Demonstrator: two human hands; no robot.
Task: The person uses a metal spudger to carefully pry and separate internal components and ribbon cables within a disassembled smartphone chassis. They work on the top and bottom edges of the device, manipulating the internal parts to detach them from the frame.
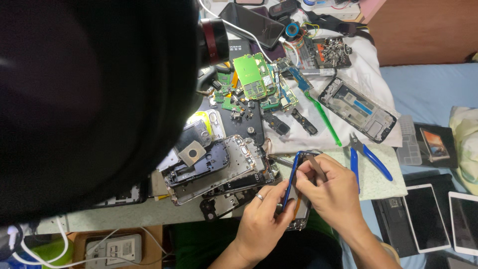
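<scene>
A: Phone frame point(291, 187), blue-edged: where is it?
B: At the table's near edge, beside the stacked phone housings point(219, 172).
A: Grip?
B: Left hand point(261, 219) closed around its lower edge; right hand point(331, 192) pinching the top. Blue-handled pliers point(366, 157) lie just right.

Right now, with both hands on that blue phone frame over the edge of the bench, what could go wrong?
1. The left hand and right hand are holding the thin blue phone frame bowed; it could snap or kink.
2. The stacked phone housings lean beside the left hand; a nudge may topple them.
3. Loose small parts lie scattered on the bench; a slip could send some off the edge.
</scene>
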